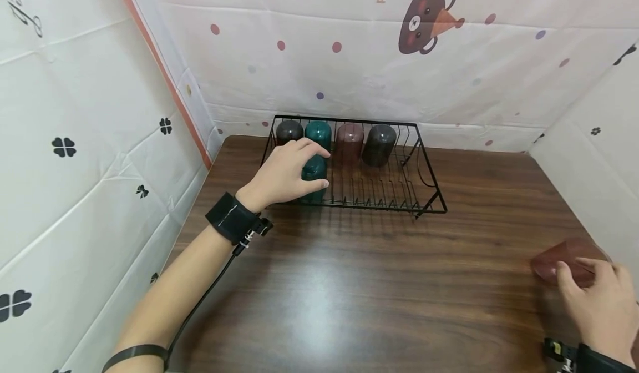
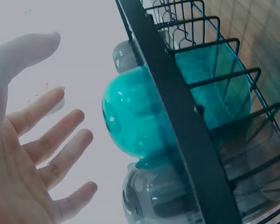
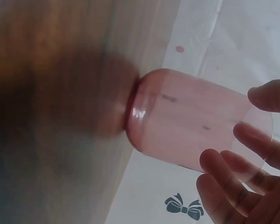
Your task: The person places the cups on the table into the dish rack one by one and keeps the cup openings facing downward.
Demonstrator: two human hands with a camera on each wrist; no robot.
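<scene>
My left hand (image 1: 287,174) hovers over the left part of a black wire rack (image 1: 369,207), thumb and fingers spread. Close by it, a teal glass (image 1: 314,169) stands upside down in the front of the rack. In the left wrist view a gap separates the spread fingers from the teal glass (image 2: 135,112) and a grey glass (image 2: 161,191) beside it. At the table's right edge, a pink glass (image 3: 186,121) stands upright. My right hand (image 1: 601,301) is around its rim with thumb and fingers loosely apart; whether they touch it is unclear.
Along the rack's back row stand a dark grey glass (image 1: 289,131), a teal glass (image 1: 318,132), a pink glass (image 1: 350,137) and another grey glass (image 1: 380,142), bottoms up. Patterned white sheets (image 1: 349,73) wall the brown wooden table (image 1: 359,284) at the back and sides.
</scene>
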